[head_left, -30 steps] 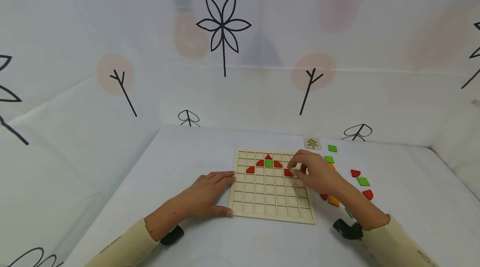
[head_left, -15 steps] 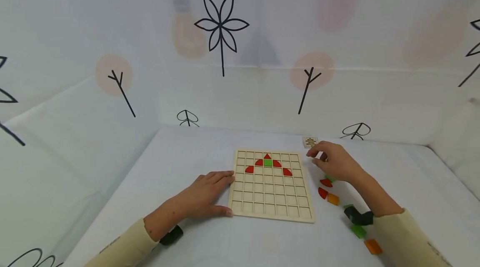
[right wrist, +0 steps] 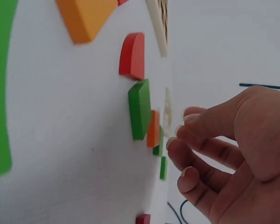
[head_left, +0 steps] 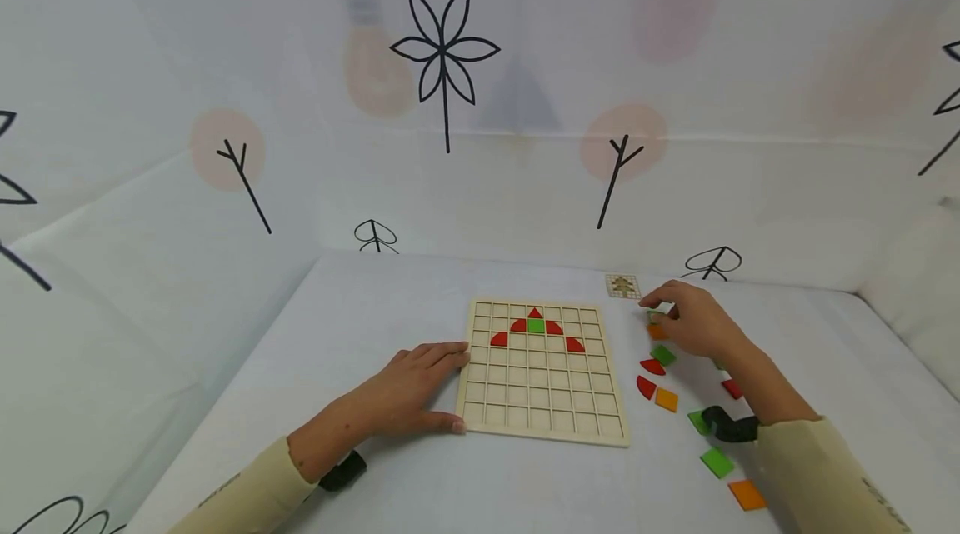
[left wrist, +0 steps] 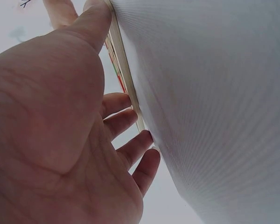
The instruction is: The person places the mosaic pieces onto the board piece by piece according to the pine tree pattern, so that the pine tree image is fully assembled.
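Observation:
A wooden grid board (head_left: 536, 399) lies flat on the white table; in its upper cells sit a red triangle (head_left: 535, 313), a green square (head_left: 536, 326) and several red quarter-round tiles (head_left: 573, 344). My left hand (head_left: 411, 388) lies at the board's left side, its thumb near the lower corner. In the left wrist view the fingertips touch the board's edge (left wrist: 122, 65). Above the loose tiles at the right, my right hand (head_left: 693, 321) hovers with bent fingers and nothing held. Under its fingertips are a green tile (head_left: 653, 316) and an orange tile (head_left: 657, 332).
A small printed pattern card (head_left: 622, 286) lies behind the board's right corner. Loose tiles run down the right side: a green one (head_left: 663, 355), red quarter-rounds (head_left: 646, 386), an orange square (head_left: 667, 399) and others. A patterned cloth wall (head_left: 480, 192) stands behind the table.
My right hand has moved from the red tile at the board's right side out over the loose tiles, where its fingers now hover. My left hand stays at the board.

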`<state>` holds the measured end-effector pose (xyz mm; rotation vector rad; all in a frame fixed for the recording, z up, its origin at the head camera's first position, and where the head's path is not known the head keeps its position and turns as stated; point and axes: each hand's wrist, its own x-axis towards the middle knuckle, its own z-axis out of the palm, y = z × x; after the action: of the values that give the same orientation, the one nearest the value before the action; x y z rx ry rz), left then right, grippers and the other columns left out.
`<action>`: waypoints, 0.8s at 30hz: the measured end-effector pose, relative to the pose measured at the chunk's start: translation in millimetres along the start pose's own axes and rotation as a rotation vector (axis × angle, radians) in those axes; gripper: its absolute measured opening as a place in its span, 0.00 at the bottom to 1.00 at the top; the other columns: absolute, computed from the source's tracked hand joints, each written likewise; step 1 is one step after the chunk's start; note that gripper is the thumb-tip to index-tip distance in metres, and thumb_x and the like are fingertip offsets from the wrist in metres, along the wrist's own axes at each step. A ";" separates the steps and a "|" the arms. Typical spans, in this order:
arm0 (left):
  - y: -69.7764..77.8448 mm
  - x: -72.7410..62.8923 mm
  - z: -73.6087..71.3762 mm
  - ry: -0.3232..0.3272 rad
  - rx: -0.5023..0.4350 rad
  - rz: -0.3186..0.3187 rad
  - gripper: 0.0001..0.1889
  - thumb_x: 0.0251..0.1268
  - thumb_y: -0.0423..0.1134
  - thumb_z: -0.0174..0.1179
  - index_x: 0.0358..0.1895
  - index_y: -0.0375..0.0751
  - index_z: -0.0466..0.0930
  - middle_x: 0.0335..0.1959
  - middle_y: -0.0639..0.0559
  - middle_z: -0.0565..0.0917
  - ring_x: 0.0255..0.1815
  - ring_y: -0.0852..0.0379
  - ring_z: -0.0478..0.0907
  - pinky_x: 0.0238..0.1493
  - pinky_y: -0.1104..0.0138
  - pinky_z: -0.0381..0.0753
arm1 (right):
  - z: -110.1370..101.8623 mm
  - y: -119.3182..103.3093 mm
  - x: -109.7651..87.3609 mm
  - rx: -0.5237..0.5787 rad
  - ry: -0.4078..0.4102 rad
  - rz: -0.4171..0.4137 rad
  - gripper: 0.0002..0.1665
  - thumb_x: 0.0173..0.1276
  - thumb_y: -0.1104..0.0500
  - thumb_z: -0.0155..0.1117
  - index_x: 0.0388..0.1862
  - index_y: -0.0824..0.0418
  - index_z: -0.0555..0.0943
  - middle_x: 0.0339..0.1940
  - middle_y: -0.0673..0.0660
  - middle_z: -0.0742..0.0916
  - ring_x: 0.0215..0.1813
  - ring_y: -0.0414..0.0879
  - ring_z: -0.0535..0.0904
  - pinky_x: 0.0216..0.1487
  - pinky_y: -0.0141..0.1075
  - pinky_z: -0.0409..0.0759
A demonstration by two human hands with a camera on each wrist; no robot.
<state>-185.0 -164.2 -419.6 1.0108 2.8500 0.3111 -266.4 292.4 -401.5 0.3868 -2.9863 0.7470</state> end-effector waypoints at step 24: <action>-1.6 0.3 1.5 0.001 0.008 0.000 0.50 0.65 0.73 0.64 0.84 0.51 0.61 0.85 0.57 0.59 0.83 0.51 0.59 0.74 0.46 0.68 | 7.9 18.9 7.0 -0.036 -0.031 0.039 0.12 0.69 0.69 0.69 0.51 0.70 0.85 0.48 0.69 0.85 0.45 0.60 0.79 0.52 0.56 0.83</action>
<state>-186.0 -165.0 -421.5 1.0119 2.8551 0.3004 -277.8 303.1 -416.5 0.3434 -3.0400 0.6955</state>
